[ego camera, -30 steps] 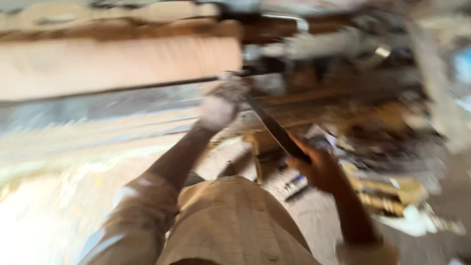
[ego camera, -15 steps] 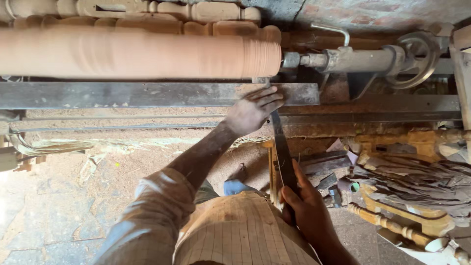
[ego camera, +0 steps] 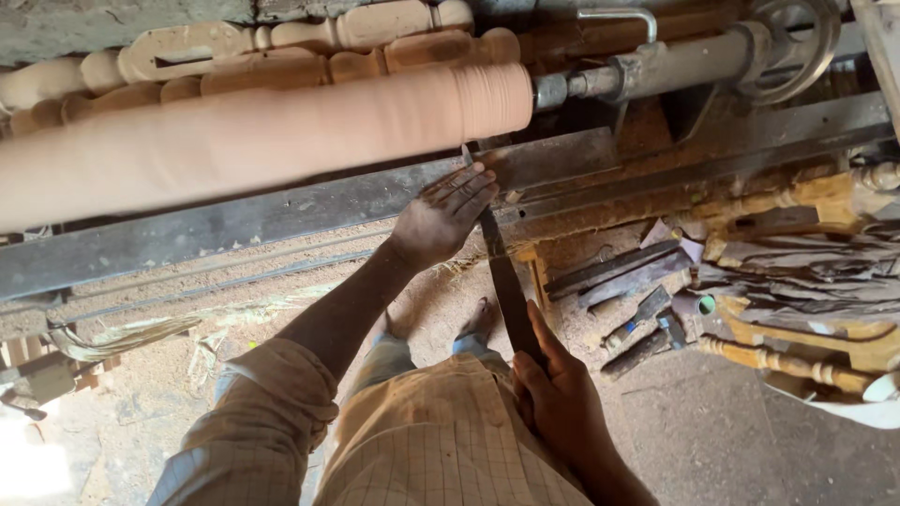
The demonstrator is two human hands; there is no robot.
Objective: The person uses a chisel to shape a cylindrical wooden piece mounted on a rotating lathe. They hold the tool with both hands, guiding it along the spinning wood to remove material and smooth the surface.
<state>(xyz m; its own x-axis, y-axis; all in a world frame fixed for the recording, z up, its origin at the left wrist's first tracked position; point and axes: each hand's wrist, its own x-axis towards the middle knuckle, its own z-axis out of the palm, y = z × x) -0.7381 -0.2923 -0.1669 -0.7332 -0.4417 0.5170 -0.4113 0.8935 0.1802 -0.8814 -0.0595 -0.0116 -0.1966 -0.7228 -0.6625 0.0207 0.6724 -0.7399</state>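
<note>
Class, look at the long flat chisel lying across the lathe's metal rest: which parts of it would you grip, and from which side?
Grip the long flat chisel at both ends. The right hand wraps its near end from below, by the body. The left hand presses from above where the blade crosses the metal rest, by the wooden cylinder. Its length and slim, flat blade suggest two-point support.

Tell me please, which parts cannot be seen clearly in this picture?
Head view:
- Chisel tip: hidden behind the left hand.
- Chisel handle: covered by the right hand.
- Wooden cylinder left end: cut off by the frame edge.
- Tools on the floor: too small to identify.
</note>
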